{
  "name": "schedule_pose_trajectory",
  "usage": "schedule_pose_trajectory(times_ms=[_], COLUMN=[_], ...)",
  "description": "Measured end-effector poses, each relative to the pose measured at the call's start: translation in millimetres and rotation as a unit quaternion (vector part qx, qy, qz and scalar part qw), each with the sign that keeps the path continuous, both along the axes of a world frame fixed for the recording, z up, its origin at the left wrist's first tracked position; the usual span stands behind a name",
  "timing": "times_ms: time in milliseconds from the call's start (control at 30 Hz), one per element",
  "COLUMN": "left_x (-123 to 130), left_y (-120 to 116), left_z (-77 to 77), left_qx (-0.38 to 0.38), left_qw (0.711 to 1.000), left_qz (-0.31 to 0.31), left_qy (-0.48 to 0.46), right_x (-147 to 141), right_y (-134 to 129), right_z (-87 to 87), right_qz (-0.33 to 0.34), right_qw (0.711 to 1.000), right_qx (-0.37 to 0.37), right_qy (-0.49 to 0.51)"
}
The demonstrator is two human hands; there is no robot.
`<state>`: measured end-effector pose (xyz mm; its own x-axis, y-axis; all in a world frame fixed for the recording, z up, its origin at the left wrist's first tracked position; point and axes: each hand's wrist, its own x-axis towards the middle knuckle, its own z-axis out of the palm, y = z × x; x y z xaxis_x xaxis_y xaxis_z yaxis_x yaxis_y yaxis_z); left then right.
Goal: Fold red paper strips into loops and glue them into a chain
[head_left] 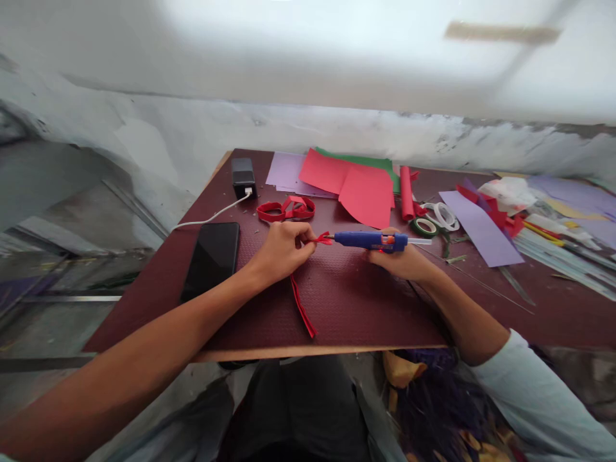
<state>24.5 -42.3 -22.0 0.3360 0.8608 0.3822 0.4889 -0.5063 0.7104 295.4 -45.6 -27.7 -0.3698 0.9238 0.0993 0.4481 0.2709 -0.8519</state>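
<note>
My left hand (287,249) pinches a red paper strip (303,309) whose short end sticks out to the right past my fingertips. The strip's long folded tail hangs below the hand towards the front of the table. In my right hand (400,258) is a blue hot glue gun (359,240), lying level, with a clear glue stick (420,242) out of its back. A small red light glows on the gun. Its nozzle points left and meets, or nearly meets, the strip's end. Just behind my left hand lie looped red paper strips (301,206).
The maroon table (366,314) holds a black phone (212,256) and a power bank (243,176) with a white cable at left. Red paper sheets (368,192) lie at the back. Tape rolls (423,226), a purple sheet (481,224) and craft scraps crowd the right.
</note>
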Motion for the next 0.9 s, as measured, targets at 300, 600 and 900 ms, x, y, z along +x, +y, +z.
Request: schedule_pose_trajectory(times_ms=[300,600,900], left_x=[0.1,0.3,1.1], left_y=[-0.3,0.5,-1.2], left_z=[-1.4,-2.2,-1.1], left_qx=[0.001,0.003,-0.002], left_qw=[1.0,1.0,1.0], left_qz=[0.002,-0.003,-0.013], left_qy=[-0.002,-0.007,-0.014], right_x=[2.7,0.0,1.0], right_y=[1.3,0.3,0.7], right_z=[-3.7,-2.4,-5.2], right_qz=[0.01,0.012,0.011], right_qw=[1.0,0.999,1.0], right_qx=[0.02,0.022,0.014], right_qy=[0.022,0.03,0.023])
